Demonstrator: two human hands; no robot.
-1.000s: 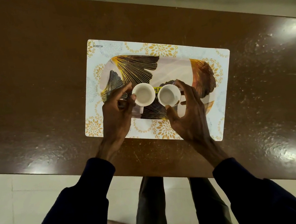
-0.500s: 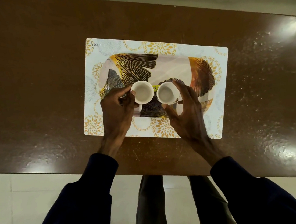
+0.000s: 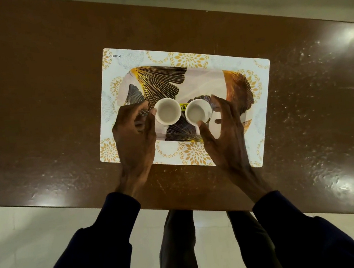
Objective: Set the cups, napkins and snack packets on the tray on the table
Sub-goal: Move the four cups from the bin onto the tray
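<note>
On the brown surface (image 3: 37, 104), mid-frame: two cups (image 3: 167, 111) stand on the tray (image 3: 209, 80), your left hand (image 3: 134, 134) pinching one, right hand (image 3: 224, 133) spread, thumb touching the other.

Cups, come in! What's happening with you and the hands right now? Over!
Left hand touching left cup; right hand open around right cup. Both cups upright on tray. No napkins or packets visible.

The word "KUBER" is printed in dark letters, upside down from this viewpoint, at the far left corner of the placemat (image 3: 263, 111), and a small yellow sticker (image 3: 183, 106) on the tray (image 3: 205, 80) between the two cups shows "79", the rest hidden.
</note>
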